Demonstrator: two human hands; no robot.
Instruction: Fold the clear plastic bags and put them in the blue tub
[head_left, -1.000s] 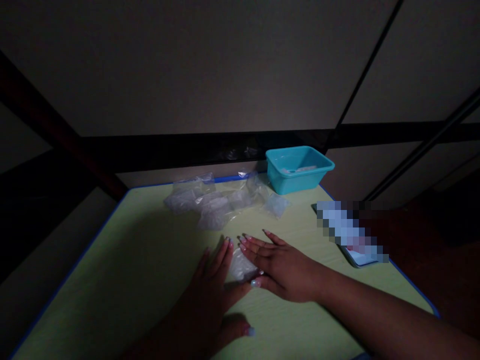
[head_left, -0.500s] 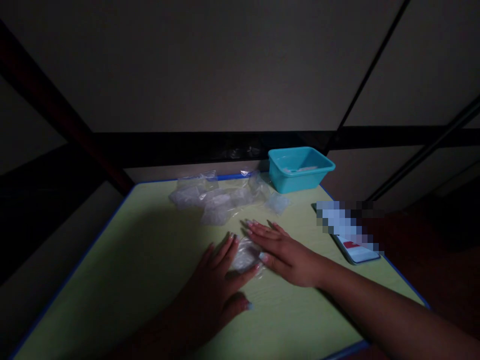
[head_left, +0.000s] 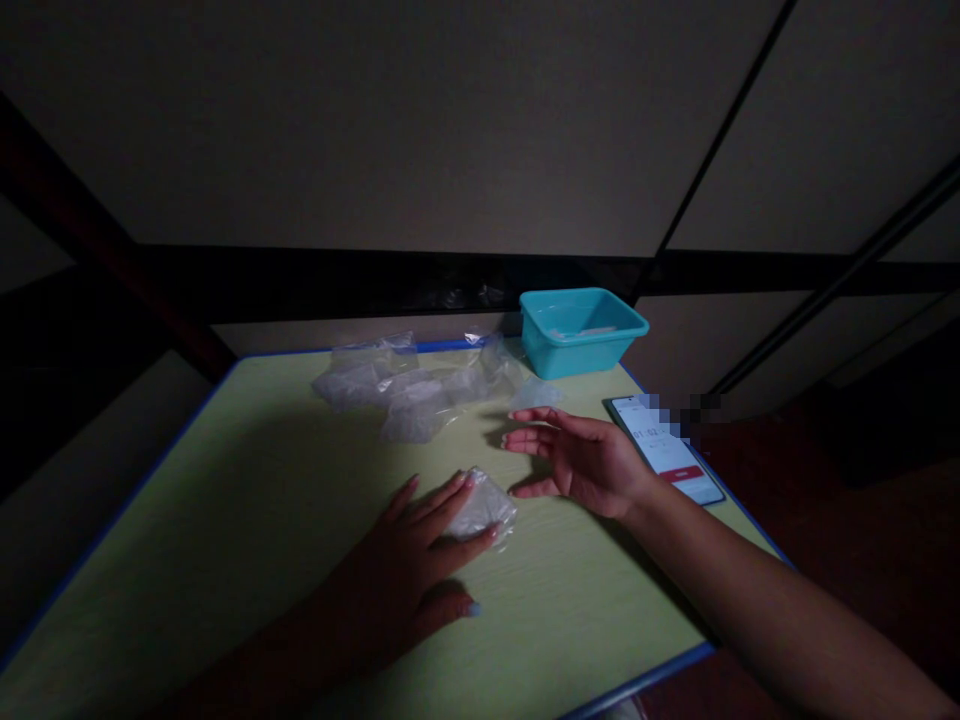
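A small folded clear plastic bag (head_left: 487, 505) lies flat on the pale green table (head_left: 285, 510). My left hand (head_left: 424, 550) rests on its left part, palm down with the fingers spread, pressing rather than gripping. To the right of the bag my right hand (head_left: 581, 460) is raised off the table, turned with the palm facing left. Its fingers are apart and nothing is in them. Beyond both hands, several crumpled clear plastic bags (head_left: 420, 400) lie in a loose heap, and a small bluish plastic packet (head_left: 535, 392) sits at the heap's right end.
A turquoise plastic basket (head_left: 577, 350) stands at the table's back right corner with some pale items inside. A phone (head_left: 675, 465) with a lit screen lies along the right edge. Behind the table rises a panelled surface (head_left: 390, 130).
My right hand has lifted off the folded bag and turned palm inward. My left hand stays on the bag. The whole view has shifted slightly.
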